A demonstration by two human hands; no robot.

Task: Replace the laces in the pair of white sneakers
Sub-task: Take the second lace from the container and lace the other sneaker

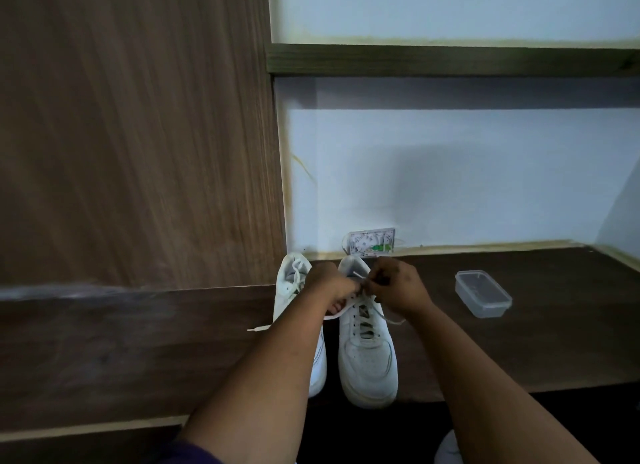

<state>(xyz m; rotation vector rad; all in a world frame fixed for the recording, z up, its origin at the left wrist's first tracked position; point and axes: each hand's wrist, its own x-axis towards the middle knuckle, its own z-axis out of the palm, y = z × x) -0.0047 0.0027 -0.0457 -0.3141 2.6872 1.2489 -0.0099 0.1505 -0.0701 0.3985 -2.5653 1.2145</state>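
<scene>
Two white sneakers stand side by side on the dark wooden desk, toes toward me. The left sneaker (291, 290) is partly hidden behind my left forearm. The right sneaker (367, 353) has a white lace (360, 302) threaded through its upper eyelets. Both hands meet over the top of its tongue. My left hand (329, 282) pinches the lace, and my right hand (398, 285) pinches it from the other side. One loose lace end (258, 328) trails left across the desk, another hangs to the right (393, 320).
A clear plastic container (483, 292) with a lid sits on the desk to the right of the shoes. A white wall socket box (370, 242) is behind the shoes. A tall wooden panel (138, 134) rises at left, a shelf (450, 60) above.
</scene>
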